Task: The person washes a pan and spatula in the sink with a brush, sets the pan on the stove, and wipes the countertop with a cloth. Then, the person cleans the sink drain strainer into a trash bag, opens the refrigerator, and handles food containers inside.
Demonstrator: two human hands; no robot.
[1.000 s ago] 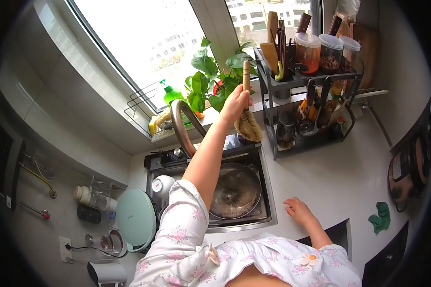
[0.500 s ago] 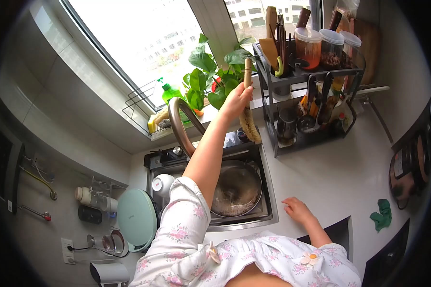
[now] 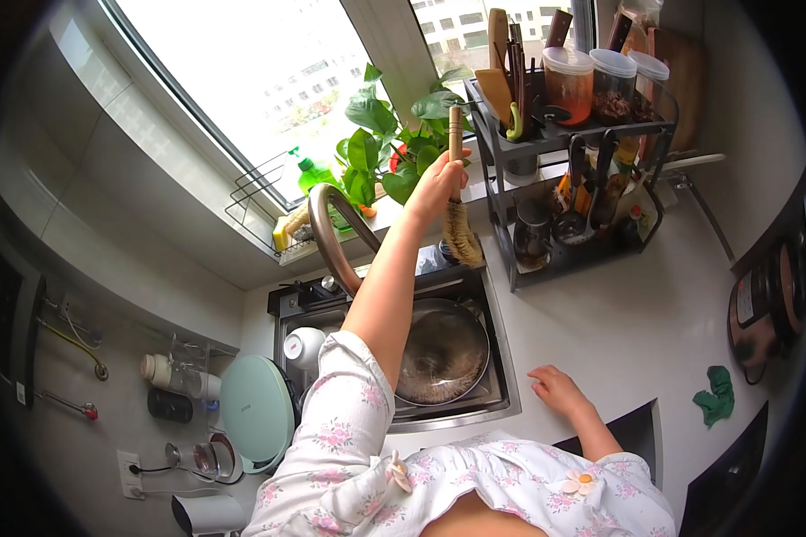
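Brush (image 3: 458, 234) is being gripped, bristles down, by left hand (image 3: 436, 190); right hand (image 3: 557, 391), unclenched, is being held near sink (image 3: 461, 420).

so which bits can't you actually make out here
All in the head view:
Pan: part of its left rim is hidden by the left arm.
Brush: the stretch gripped by the left hand is covered by that hand.
Teal appliance: its lettering is too small to read.
Cooker: its far right side is lost in the dark lens edge.
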